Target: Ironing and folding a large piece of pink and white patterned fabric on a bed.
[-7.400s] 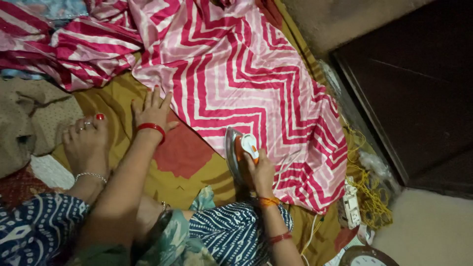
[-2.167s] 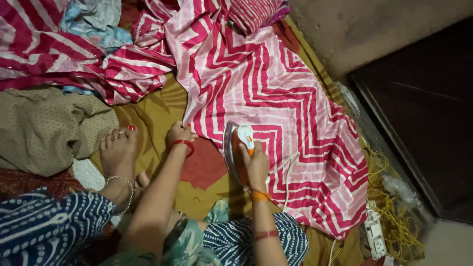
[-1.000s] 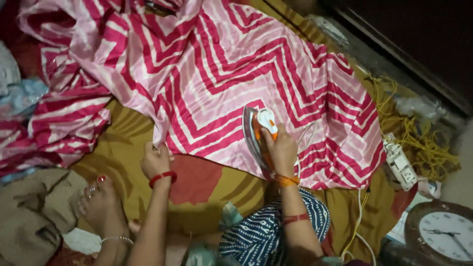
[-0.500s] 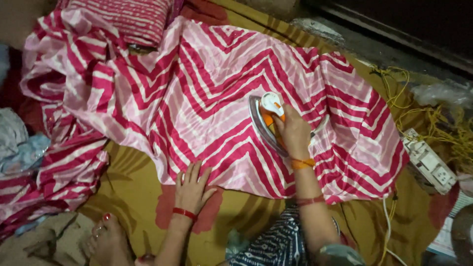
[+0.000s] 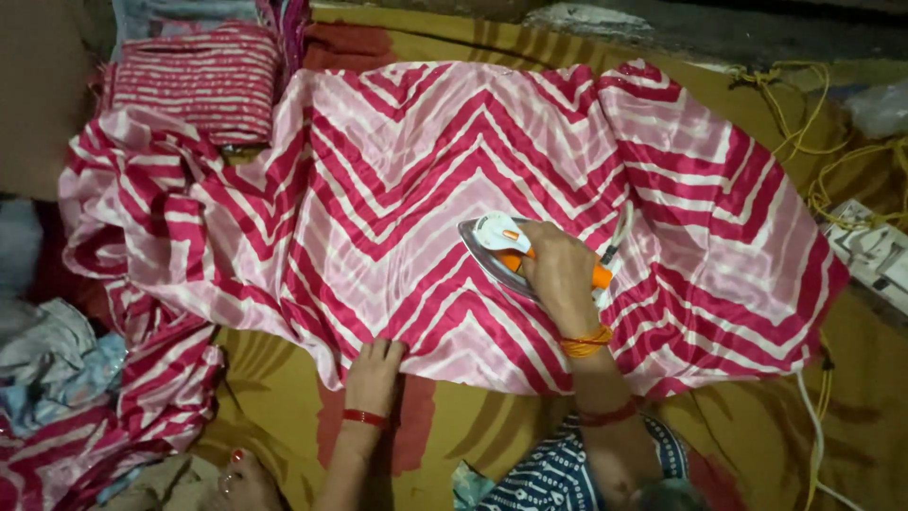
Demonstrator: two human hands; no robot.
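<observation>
Your right hand point(image 5: 560, 274) is wrapped tight around the orange handle of the iron point(image 5: 506, 251), which sits soleplate-down near the middle of the pink zigzag cloth point(image 5: 426, 180). Your left hand point(image 5: 374, 374) lies flat and open on the cloth's near edge, pinning it taut. Underneath is a mustard sheet point(image 5: 284, 416); a power strip point(image 5: 870, 255) and yellow cord point(image 5: 804, 104) lie by its right edge, with folded striped cloth point(image 5: 194, 80) at the far left corner.

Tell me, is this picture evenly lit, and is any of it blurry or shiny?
Head view: light falls mainly on the middle, where the pink striped cloth shows soft sheen; the corners and top edge sink into dark. The right hand on the iron and the left hand at the cloth's edge look slightly soft; the clothes pile at left is dim.
</observation>
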